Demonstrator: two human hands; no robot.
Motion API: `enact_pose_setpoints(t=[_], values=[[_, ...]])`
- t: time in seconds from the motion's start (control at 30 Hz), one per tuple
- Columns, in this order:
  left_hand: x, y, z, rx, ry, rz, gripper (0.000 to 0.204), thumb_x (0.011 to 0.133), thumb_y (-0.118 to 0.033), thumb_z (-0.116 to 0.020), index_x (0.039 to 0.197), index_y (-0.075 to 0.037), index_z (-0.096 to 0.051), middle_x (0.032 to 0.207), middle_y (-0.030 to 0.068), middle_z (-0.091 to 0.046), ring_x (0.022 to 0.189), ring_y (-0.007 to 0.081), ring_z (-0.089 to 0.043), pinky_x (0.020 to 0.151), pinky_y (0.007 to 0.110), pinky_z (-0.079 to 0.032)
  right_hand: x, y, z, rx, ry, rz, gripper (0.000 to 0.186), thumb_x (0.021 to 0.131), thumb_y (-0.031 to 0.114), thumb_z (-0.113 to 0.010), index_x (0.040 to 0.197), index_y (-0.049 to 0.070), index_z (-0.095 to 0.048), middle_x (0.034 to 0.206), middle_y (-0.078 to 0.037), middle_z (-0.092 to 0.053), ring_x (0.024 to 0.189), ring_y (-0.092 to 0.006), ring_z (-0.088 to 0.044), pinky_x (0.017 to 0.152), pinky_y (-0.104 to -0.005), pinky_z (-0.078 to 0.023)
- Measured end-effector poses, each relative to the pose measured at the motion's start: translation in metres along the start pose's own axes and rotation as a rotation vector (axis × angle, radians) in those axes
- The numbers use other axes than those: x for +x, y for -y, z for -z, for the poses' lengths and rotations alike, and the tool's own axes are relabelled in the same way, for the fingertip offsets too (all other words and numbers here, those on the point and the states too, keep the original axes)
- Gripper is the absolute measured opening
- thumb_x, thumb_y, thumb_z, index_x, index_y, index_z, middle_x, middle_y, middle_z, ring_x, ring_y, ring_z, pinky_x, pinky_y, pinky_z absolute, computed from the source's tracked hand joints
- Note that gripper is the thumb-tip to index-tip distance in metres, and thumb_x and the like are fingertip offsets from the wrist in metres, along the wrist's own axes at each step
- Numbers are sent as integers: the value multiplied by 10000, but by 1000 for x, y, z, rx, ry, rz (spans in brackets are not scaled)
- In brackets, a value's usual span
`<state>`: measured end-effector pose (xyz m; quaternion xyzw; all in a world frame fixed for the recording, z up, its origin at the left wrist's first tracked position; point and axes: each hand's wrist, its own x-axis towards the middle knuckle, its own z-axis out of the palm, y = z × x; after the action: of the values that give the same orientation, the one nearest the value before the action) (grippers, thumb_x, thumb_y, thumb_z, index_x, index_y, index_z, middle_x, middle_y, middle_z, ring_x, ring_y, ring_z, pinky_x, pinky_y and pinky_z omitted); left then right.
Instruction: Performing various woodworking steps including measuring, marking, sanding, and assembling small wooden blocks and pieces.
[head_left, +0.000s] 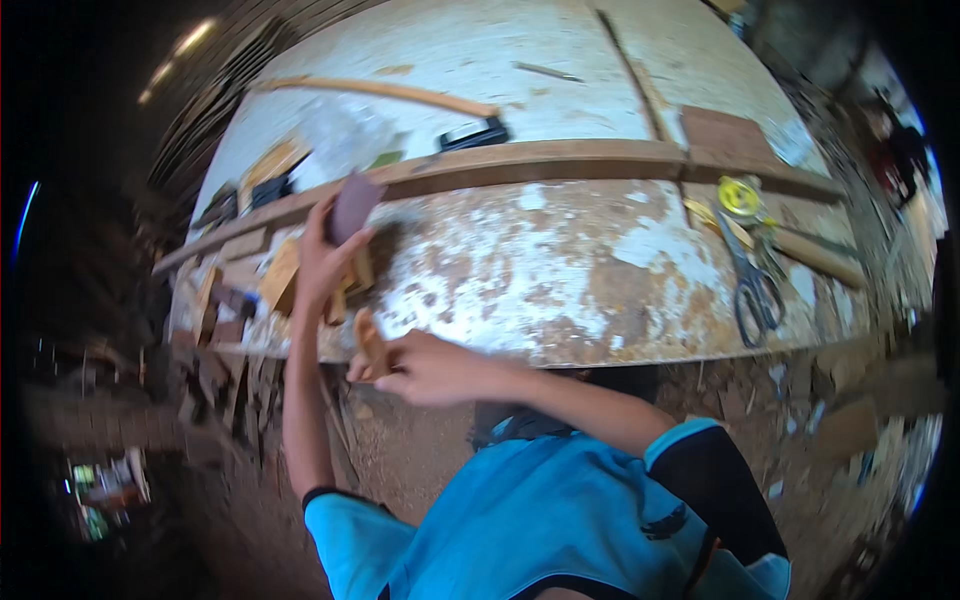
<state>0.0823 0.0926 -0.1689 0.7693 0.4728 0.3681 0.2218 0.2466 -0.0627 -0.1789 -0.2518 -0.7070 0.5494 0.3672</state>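
My left hand [328,255] is raised over the left part of the worn workbench [560,270] and pinches a dark reddish-brown sheet of sandpaper [354,205] between thumb and fingers. My right hand [425,368] sits at the bench's near edge, closed around a small light wooden piece [370,342] that stands up from the fist. Several small wooden blocks [282,275] lie on the bench just left of my left hand.
A long wooden batten [560,158] crosses the bench. Scissors [755,290] and a yellow tape measure [740,196] lie at the right. A black tool [475,134] and a curved wooden strip [380,90] rest farther back. Wood scraps [230,400] and sawdust cover the floor.
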Motion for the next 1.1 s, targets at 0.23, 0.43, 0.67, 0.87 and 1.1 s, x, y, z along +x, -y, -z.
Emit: enact_pose_setpoints(t=[0.23, 0.43, 0.67, 0.87, 1.1], values=[[-5, 1, -2, 511, 86, -230, 723, 719, -271, -751, 1321, -32, -429, 1227, 187, -541, 1122, 328, -519, 974, 403, -360, -60, 16, 40, -231, -74, 9, 279, 785, 145, -580, 1049, 57, -565, 823, -195, -611, 792, -324, -613, 746, -421, -477], [-19, -62, -31, 459, 399, -240, 759, 708, -283, -731, 1355, -66, -399, 1299, 156, -488, 1238, 336, -399, 1030, 439, -274, -166, 25, 81, -235, -717, 41, 206, 865, 157, -574, 1025, 33, -613, 996, -128, -656, 828, -272, -638, 739, -362, -496], [1, -145, -94, 383, 582, -555, 888, 574, -148, -824, 1354, -115, -401, 1342, 154, -408, 1254, 346, -376, 1046, 437, -301, -301, 46, 69, -662, -1383, -38, 245, 864, 49, -586, 1102, -3, -556, 991, -111, -631, 849, -158, -608, 759, -261, -477], [18, -275, -240, 184, 775, -1230, 548, 753, -182, -669, 1269, -121, -497, 1219, 124, -520, 1135, 299, -492, 967, 417, -385, -340, 40, 43, -315, -1799, 8, 222, 852, 21, -592, 1070, -14, -574, 1033, -82, -608, 919, -135, -580, 803, -251, -448], [0, -285, -329, 299, 763, -1347, 495, 694, -88, -609, 1180, -62, -520, 1084, 103, -606, 1062, 276, -545, 920, 392, -418, -368, 44, 9, -281, -1920, -17, 241, 854, 19, -584, 1093, 1, -557, 981, -50, -582, 826, -81, -539, 711, -210, -441]])
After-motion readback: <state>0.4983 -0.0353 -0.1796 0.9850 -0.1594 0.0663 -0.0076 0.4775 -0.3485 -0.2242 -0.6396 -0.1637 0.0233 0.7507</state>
